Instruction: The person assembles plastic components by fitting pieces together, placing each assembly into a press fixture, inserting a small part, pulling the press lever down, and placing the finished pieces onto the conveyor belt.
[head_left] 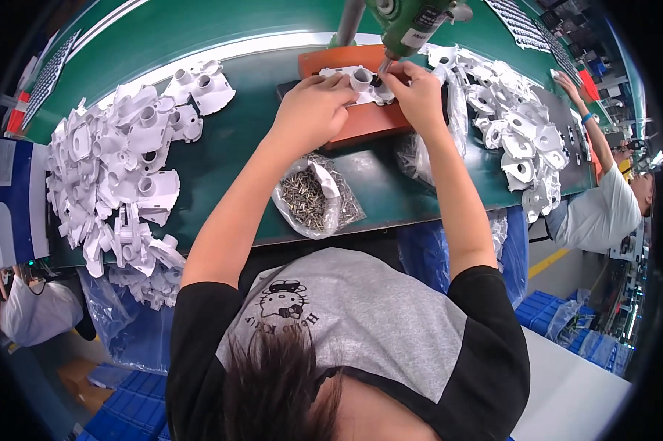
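A green surface point(221, 140) carried an orange fixture block point(361, 121). Left of the block lay a heap of white plastic housings point(118, 176); below it, a clear bag of screws point(313, 198). Above it hung a green power screwdriver point(405, 26). On the block, the left hand point(313, 110) and right hand point(418, 95) each pinched a white housing point(361, 79).

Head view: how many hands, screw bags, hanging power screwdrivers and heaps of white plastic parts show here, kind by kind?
Hands: 3, the person's left hand and right hand, plus a co-worker's hand
Clear bags of screws: 1
Green hanging screwdrivers: 1
Heaps of white plastic parts: 2, the left heap and the right heap
Total: 7
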`<state>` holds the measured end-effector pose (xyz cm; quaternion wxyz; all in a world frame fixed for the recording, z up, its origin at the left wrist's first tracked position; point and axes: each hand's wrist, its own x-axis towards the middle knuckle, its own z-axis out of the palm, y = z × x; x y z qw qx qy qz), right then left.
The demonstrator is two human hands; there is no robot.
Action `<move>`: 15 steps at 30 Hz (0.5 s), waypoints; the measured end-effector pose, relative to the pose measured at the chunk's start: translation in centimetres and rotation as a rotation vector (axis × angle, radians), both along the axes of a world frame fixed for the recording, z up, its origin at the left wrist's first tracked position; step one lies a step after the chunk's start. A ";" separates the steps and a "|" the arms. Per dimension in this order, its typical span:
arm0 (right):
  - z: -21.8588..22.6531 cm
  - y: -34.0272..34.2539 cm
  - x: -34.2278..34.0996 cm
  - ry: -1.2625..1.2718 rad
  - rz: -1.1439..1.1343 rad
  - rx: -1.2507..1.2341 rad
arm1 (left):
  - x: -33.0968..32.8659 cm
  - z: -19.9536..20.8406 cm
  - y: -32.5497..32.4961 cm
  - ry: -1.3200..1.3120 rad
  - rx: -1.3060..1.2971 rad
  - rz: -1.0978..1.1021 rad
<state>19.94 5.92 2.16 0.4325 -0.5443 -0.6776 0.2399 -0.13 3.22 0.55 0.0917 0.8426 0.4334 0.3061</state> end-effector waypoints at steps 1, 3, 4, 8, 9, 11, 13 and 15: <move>-0.4 0.3 0.0 -0.023 0.029 0.052 | 0.1 0.2 -0.1 -0.002 -0.006 0.002; -0.7 0.5 0.0 -0.046 0.022 0.077 | 0.2 0.4 -0.2 -0.003 -0.016 0.004; -0.8 0.5 0.0 -0.071 0.015 0.102 | 0.2 0.5 -0.2 0.013 0.003 0.003; -1.4 1.0 -0.1 0.007 0.061 0.090 | 0.1 -0.1 -0.2 -0.021 0.088 -0.006; -1.2 1.0 0.2 0.032 0.089 0.026 | 0.2 -0.1 -0.1 -0.021 0.088 -0.008; -1.0 0.5 0.7 0.055 0.117 -0.038 | 0.2 -0.1 -0.1 -0.022 0.054 0.000; -0.8 -0.4 1.1 -0.131 0.195 0.178 | 0.5 0.4 -0.4 0.001 0.054 0.008; -0.9 -1.1 1.0 -0.241 0.177 0.253 | 0.5 0.5 -0.4 0.025 0.050 0.012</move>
